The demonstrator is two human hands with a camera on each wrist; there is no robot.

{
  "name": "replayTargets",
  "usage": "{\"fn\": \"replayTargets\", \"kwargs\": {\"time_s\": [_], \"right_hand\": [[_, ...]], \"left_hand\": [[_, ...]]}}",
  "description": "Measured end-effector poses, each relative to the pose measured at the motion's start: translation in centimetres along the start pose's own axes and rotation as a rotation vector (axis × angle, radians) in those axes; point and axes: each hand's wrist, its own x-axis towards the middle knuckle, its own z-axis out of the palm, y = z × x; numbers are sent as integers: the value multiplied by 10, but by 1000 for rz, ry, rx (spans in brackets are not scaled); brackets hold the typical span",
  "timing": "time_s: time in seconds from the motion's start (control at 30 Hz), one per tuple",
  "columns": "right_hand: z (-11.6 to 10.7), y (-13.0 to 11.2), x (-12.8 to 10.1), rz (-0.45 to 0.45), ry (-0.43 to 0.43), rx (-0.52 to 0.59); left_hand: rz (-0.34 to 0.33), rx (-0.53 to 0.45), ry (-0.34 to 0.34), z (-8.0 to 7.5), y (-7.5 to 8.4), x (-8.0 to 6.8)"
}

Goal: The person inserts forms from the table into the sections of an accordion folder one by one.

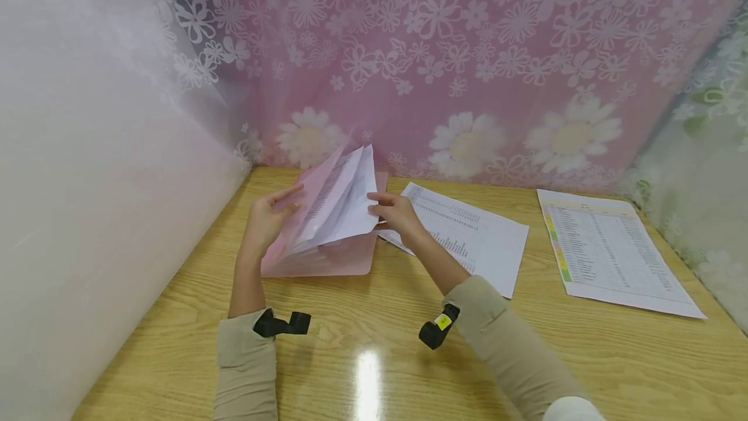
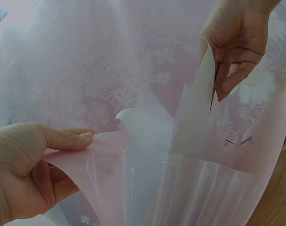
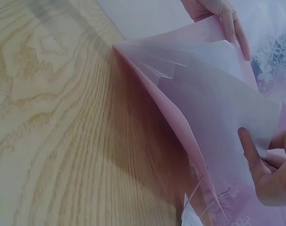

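A pink display folder with several clear sleeves stands fanned open on the wooden table, near the back left corner. My left hand grips the raised pink front cover, thumb on top and fingers beneath. My right hand pinches the edge of one clear sleeve that holds a printed sheet, and keeps it lifted. In the left wrist view, the right hand nips the sleeve's top corner. From the right wrist, the folder's spine lies on the wood, with the right hand low at the right.
Two printed sheets lie flat on the table: one just right of the folder under my right forearm, another with a coloured margin further right. Floral pink curtain backs the table; a white panel walls the left.
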Motion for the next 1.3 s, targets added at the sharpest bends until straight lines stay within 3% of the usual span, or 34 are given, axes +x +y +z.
{"fn": "replayTargets", "kwargs": {"time_s": [0.17,0.37,0.73,1.1,1.3], "right_hand": [[6,2,-2,-16,54,16],[19,6,-6,-52,97,-43],[39,6,-9,-46,24,8],[54,13,-3,-51,45,-128],[59,12,-3,-65,40,-107]], "left_hand": [[9,0,-5,0,0,0],[-2,-8,-8,0,-1,1],[-4,-6,3,0,0,0],[9,-10,3,1,0,1],[6,3,5,2,0,1]]}}
